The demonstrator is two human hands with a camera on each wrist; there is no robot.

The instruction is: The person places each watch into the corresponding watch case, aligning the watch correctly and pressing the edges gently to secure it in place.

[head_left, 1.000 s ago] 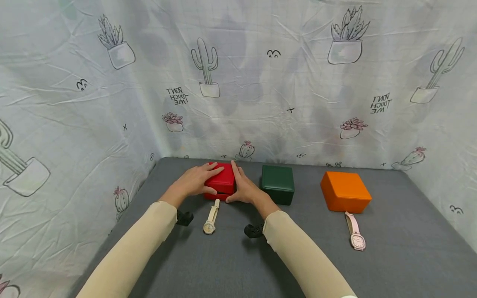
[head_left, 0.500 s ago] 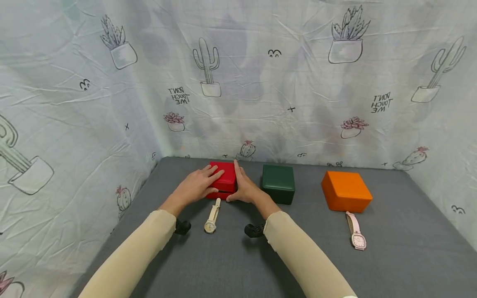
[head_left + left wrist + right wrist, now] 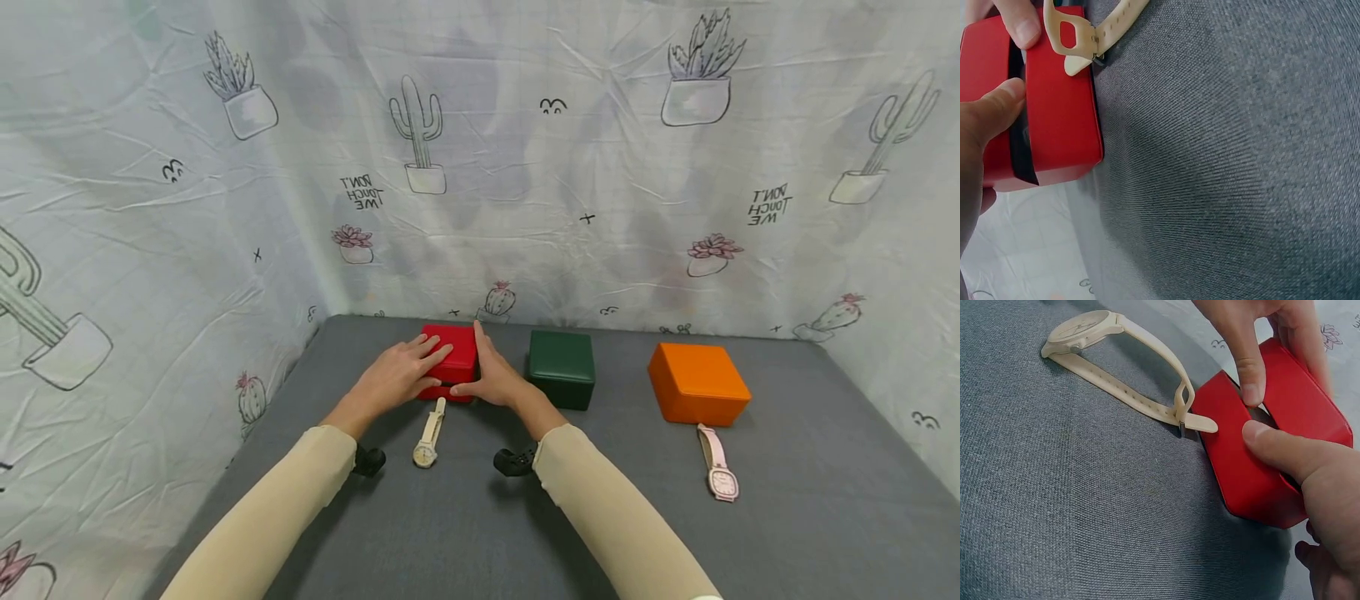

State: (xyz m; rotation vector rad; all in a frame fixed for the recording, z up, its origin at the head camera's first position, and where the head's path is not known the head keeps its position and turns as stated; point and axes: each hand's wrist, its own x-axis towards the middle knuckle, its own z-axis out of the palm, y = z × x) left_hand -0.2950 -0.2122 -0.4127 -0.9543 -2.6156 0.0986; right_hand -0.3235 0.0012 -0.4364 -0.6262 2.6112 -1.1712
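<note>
A small red box (image 3: 454,354) stands near the table's back edge, its lid raised a little from the base, with a dark gap along the front. Over the lid lie the fingers of my left hand (image 3: 392,377), its thumb at the gap. My right hand (image 3: 501,379) holds the box's right side, and its thumb presses the front of the base, as the right wrist view shows. In front of the box lies a cream wristwatch (image 3: 430,435), buckled; its strap end touches or nearly touches the base (image 3: 1063,119). What is inside the box is hidden.
To the right of the red box stands a closed green box (image 3: 561,369). Farther right is a closed orange box (image 3: 697,383), with a pink wristwatch (image 3: 718,467) in front of it. A printed cloth (image 3: 510,167) hangs behind the grey table (image 3: 480,533).
My right thumb has slid left from the box's front corner onto the front of its base. My left hand has shifted only slightly on the lid. The watches and other boxes stay put.
</note>
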